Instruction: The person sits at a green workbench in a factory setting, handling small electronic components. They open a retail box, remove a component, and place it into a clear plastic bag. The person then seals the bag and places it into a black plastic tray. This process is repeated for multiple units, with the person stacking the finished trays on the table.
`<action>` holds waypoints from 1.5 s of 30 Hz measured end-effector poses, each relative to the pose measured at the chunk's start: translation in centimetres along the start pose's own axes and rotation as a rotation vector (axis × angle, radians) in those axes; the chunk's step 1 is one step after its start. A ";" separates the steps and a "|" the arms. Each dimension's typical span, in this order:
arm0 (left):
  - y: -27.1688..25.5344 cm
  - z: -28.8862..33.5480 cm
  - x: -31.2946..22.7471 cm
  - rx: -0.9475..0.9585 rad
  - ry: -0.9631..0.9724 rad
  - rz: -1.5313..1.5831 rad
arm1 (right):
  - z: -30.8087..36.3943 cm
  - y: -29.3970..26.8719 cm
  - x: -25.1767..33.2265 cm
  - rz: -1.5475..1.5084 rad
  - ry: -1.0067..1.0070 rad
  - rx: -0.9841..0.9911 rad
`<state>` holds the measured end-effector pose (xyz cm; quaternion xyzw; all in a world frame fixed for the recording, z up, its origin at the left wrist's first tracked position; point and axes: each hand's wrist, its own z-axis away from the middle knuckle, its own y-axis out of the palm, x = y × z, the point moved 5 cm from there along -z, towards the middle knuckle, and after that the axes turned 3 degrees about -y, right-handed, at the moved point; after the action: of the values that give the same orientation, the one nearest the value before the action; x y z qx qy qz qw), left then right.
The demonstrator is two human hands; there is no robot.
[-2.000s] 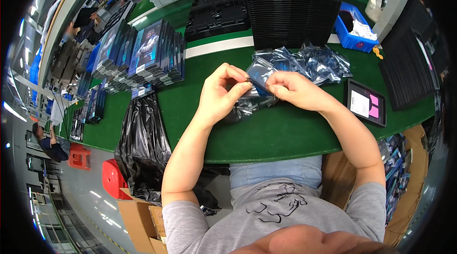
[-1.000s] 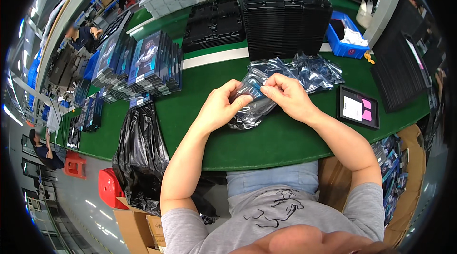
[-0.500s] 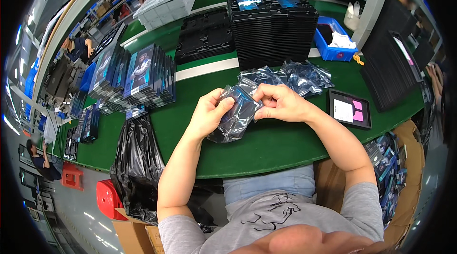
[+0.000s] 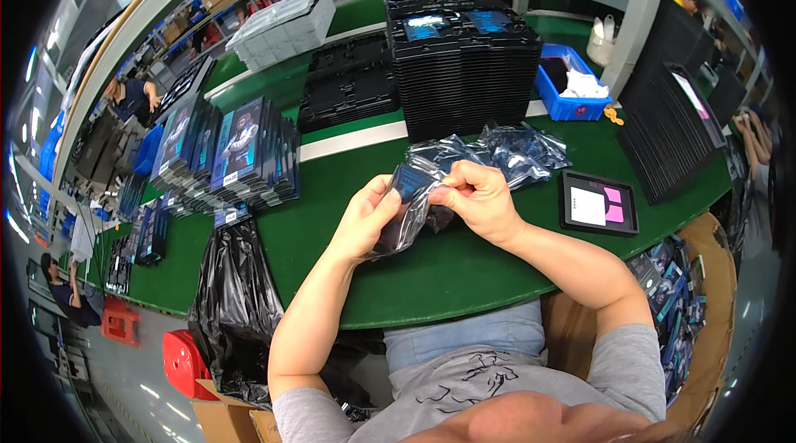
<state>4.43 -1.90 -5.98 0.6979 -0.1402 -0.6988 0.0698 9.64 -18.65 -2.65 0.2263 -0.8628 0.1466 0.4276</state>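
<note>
Over the green table, both my hands grip a shiny, see-through grey plastic bag (image 4: 408,227) with a dark flat item inside. My left hand (image 4: 365,217) is closed round the bag's left side, thumb on top. The fingers of my right hand (image 4: 479,198) pinch the bag's right edge, which is bunched up. What the item inside is, I cannot make out. Just beyond my hands lies a heap of crumpled silvery plastic bags (image 4: 518,153). To the right of them rests an open black box (image 4: 599,204) holding a white card and pink pieces.
Tall stacked black trays (image 4: 464,70) stand at the back, beside a blue bin (image 4: 572,86). Upright dark boxes (image 4: 249,153) are stacked at left. A black plastic bag (image 4: 236,302) hangs off the table's front edge. Right of me, a carton (image 4: 717,277) holds many small packages.
My right hand has pulled the bag's edge inward and bunched it, and the bag has turned in my hands. The whole view has shifted slightly.
</note>
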 end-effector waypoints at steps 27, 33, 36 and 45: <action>-0.8 1.8 -3.4 0.007 -0.090 -0.786 | 0.2 0.9 -3.3 -0.073 0.380 0.367; -0.2 1.8 -3.8 0.045 -0.051 -0.758 | 0.7 1.2 -3.1 -0.073 0.362 0.360; -1.0 1.9 -3.6 0.018 0.022 -0.501 | 0.2 1.3 -1.4 -0.024 0.285 0.467; -1.1 1.2 -2.5 0.058 0.033 -0.349 | -0.1 0.2 -1.1 0.116 0.082 0.375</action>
<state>3.41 0.03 -3.92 0.7247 -0.0357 -0.6845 -0.0706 10.20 -18.13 -3.53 0.2459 -0.8139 0.3380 0.4036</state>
